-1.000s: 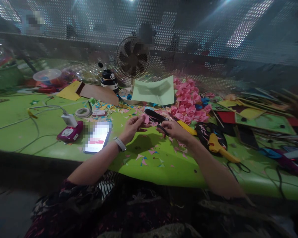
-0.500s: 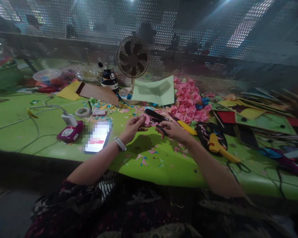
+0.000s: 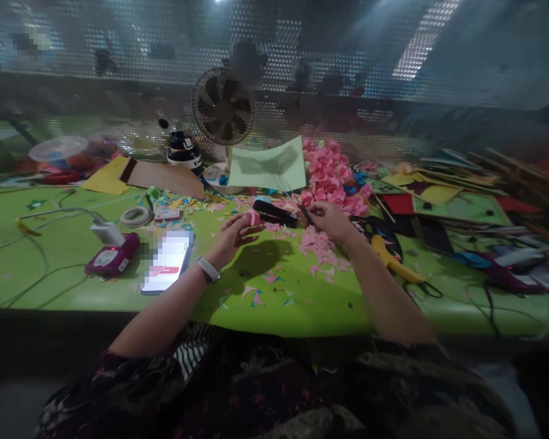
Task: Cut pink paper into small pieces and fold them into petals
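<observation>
Pinched in my left hand is a small pink paper piece. My right hand is closed around scissors, whose thin blades point up and to the left. Between the hands a black stapler lies on the green table. Pink paper scraps are heaped just below my right hand. Behind it rises a pile of pink paper flowers.
A phone and a purple box with a plug lie at left. Pale green paper stands before a fan. At right are a yellow glue gun and stacked papers.
My hands have moved apart, and the scissors are away from the pink piece, pointing upward. The pink scraps under my right hand now show. The whole view has shifted slightly.
</observation>
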`<move>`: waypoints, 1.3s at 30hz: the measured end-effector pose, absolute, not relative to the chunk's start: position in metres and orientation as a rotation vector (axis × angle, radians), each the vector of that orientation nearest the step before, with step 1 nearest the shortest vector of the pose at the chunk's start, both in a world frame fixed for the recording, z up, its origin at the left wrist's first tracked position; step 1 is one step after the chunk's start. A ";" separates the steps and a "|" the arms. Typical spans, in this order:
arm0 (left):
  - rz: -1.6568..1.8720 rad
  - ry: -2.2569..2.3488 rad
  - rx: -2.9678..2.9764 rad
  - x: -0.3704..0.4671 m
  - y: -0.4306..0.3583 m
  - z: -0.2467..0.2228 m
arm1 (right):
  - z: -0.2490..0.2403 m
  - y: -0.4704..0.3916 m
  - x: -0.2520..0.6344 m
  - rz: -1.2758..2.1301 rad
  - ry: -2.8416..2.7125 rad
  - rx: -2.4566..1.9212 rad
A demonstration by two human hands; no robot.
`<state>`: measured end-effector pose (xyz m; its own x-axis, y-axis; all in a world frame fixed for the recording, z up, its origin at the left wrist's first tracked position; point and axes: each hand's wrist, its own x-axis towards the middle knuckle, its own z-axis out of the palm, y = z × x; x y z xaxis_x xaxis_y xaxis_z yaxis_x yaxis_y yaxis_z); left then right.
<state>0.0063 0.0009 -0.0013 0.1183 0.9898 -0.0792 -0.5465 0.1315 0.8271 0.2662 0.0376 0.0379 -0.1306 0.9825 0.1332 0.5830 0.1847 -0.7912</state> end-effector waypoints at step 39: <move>1.146 0.982 0.900 0.006 0.001 -0.001 | 0.041 0.042 0.287 0.643 -2.445 -1.827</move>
<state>0.0058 0.0006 -0.0011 0.1256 0.9802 -0.1532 -0.3022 0.1849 0.9351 0.2868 0.0422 0.0410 -0.3136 0.9227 -0.2244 0.9136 0.2288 -0.3361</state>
